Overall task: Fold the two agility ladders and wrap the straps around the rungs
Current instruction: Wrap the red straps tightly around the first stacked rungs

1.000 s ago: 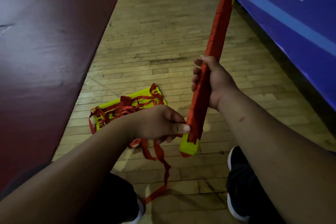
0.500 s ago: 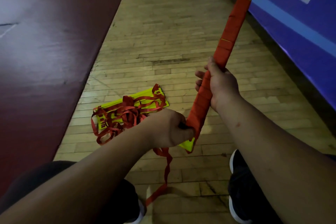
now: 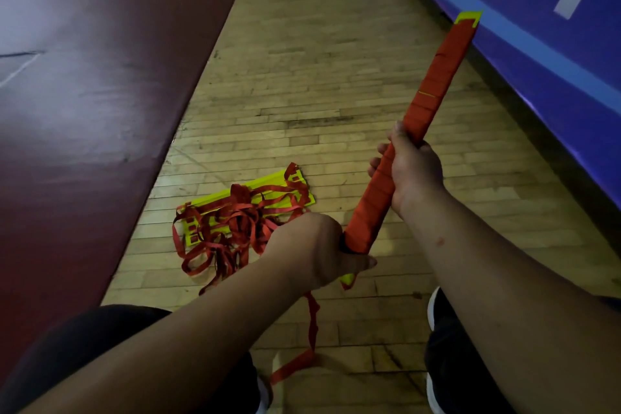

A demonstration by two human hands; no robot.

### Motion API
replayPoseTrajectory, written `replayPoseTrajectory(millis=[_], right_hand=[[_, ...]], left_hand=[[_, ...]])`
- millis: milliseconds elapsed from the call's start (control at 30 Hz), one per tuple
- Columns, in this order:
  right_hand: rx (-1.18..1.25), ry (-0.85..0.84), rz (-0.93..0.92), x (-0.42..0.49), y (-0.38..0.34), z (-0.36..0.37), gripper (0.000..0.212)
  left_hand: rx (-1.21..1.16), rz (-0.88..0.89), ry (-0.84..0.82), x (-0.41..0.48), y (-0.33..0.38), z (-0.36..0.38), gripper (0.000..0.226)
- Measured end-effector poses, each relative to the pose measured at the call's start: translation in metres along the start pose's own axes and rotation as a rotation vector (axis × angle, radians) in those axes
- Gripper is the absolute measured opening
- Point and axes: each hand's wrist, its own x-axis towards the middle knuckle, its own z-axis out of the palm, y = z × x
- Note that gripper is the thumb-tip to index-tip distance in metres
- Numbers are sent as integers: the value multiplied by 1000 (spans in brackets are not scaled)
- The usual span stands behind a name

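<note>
Right, the right hand (image 3: 413,175) was clamped round the middle of the bundle (image 3: 433,84), a long flat stack of yellow plastic rungs bound tight in red webbing, band upon band, with yellow showing only at the two ends. It slanted up to the right, well off the ground, its top corner crossing the blue banner (image 3: 554,60).

Down at the low end, the left hand (image 3: 312,245) was clenched round the bundle, thumb lying across just above the yellow tip. From under that fist a loose strap (image 3: 312,323) dropped, flat and crinkled, and its tail curled onto the floor (image 3: 319,77) between the two dark shoes (image 3: 440,363).

The second ladder (image 3: 242,218) lay on the boards to the left of that fist: flat yellow rungs with slotted ends, stacked roughly, under a heap of red loops (a proper tangle). The left wrist hid its near right corner.

The floor was worn wood strip, scuffed and dull yellow. A dark red mat (image 3: 100,77), smooth with a soft sheen, ran along the left, its edge cutting diagonally close beside the tangle. The banner, with a paler stripe and white lettering, closed the right side. Between those two edges the boards ran on ahead past the second ladder, narrowing farther off.
</note>
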Motion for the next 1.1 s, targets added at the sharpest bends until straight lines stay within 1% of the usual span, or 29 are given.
replayPoseTrajectory(millis=[133, 200, 333, 433, 500, 567, 600, 633, 667, 767, 900, 1033, 1067, 1100], right_hand=[[28, -10, 8, -1, -3, 1, 32], [114, -65, 67, -1, -7, 0, 30], [436, -322, 210, -5, -18, -6, 31], [598, -524, 246, -13, -22, -12, 39], [675, -677, 277, -16, -24, -17, 50], [718, -846, 309, -15, -26, -20, 67], [724, -899, 320, -14, -27, -21, 75], [724, -923, 324, -13, -27, -21, 79], [712, -916, 313, -12, -27, -20, 76], [674, -816, 258, -11, -25, -17, 52], [630, -695, 227, -10, -24, -17, 37], [541, -577, 199, -10, -27, -14, 26], [516, -546, 193, -10, -27, -13, 23], [485, -520, 186, -11, -27, -11, 21]], left_hand=[[-36, 49, 10, -1, -3, -5, 63], [-131, 91, -16, -2, -5, -11, 57], [-526, 161, -206, -6, -10, -31, 36], [-759, 263, -331, -11, -15, -43, 35], [-879, 324, -412, -11, -18, -47, 42], [-944, 404, -476, -11, -20, -49, 42], [-959, 434, -498, -11, -20, -49, 41], [-969, 450, -511, -11, -20, -49, 41], [-976, 459, -519, -11, -21, -48, 41], [-927, 472, -507, -13, -20, -50, 40], [-824, 426, -480, -11, -19, -50, 62], [-734, 386, -442, -10, -27, -51, 61], [-707, 381, -423, -10, -28, -51, 56], [-681, 380, -404, -10, -29, -51, 45]])
